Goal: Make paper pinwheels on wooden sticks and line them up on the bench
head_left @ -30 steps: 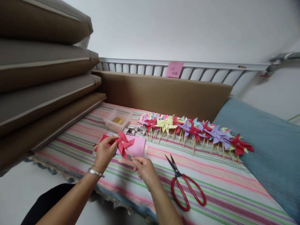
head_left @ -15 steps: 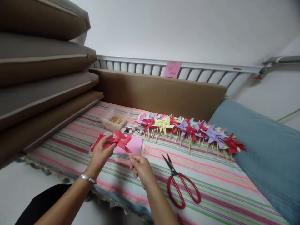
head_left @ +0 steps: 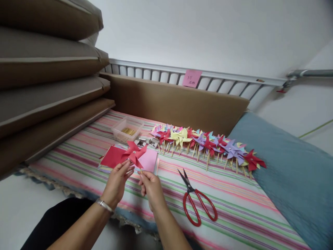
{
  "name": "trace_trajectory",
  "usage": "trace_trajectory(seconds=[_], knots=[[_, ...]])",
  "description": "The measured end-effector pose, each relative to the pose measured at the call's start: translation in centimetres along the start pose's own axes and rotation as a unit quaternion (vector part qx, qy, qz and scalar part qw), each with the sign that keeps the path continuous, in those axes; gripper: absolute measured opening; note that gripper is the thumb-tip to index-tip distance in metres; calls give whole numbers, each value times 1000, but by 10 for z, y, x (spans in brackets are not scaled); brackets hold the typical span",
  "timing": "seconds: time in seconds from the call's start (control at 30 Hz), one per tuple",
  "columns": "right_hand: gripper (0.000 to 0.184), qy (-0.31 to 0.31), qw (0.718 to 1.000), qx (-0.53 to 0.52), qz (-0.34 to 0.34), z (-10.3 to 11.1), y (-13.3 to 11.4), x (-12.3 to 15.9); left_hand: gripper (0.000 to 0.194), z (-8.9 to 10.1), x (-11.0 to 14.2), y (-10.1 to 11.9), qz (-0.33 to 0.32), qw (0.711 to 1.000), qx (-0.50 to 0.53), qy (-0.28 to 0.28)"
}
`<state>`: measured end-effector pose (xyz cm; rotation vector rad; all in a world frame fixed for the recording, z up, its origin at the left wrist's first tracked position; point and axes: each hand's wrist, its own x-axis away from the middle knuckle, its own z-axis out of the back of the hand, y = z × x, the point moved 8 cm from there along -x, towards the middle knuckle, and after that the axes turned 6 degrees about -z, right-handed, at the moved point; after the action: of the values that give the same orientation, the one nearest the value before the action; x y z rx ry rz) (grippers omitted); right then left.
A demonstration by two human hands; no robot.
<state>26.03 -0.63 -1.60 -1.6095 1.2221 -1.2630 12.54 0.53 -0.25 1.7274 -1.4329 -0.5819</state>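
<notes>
A red paper pinwheel (head_left: pixel 134 154) with a silver pin at its centre stands upright on a thin wooden stick. My right hand (head_left: pixel 150 187) pinches the lower end of that stick. My left hand (head_left: pixel 117 182) is beside it, fingertips touching the pinwheel's lower blade. Under the pinwheel lie a red paper square (head_left: pixel 112 157) and a pink paper sheet (head_left: pixel 148 160) on the striped cloth (head_left: pixel 234 205). A row of several finished pinwheels (head_left: pixel 205 142) in red, yellow, purple and blue lies further back.
Red-handled scissors (head_left: pixel 194 198) lie open to the right of my hands. A clear plastic tray (head_left: pixel 126 130) with sticks and small metal boxes (head_left: pixel 148 142) sit at the back left. Brown cushions (head_left: pixel 49 86) are stacked at left, a blue cushion (head_left: pixel 291 173) at right.
My left hand let go of the pinwheel's upper edge and dropped to its lower blade. The pinwheel now stands more upright over my right hand. The view shifted slightly right.
</notes>
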Motion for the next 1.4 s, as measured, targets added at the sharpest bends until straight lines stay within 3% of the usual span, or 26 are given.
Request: trace_trajectory(seconds=[0.17,0.33,0.47,0.63,0.83,1.03,1.4], knots=[[34,7,1000,-10,3,4,2,-2,25,10,-3,9,-14,1000,1,23],[35,14,1000,-19,13,2,-1,-5,35,6,2,4,-15,999,-28,16],[32,31,999,-25,26,2,2,-6,43,-1,1,3,-73,991,-110,12],[28,32,999,-31,26,-3,13,-3,34,-5,-5,4,-132,976,-171,9],[34,-2,1000,-9,-7,-15,21,2,20,-2,-16,17,-195,946,-259,10],[43,-33,999,40,-15,-23,25,2,27,-1,-23,23,-216,915,-341,15],[41,-51,996,55,-38,-27,34,0,23,-6,-18,29,-237,841,-486,3]])
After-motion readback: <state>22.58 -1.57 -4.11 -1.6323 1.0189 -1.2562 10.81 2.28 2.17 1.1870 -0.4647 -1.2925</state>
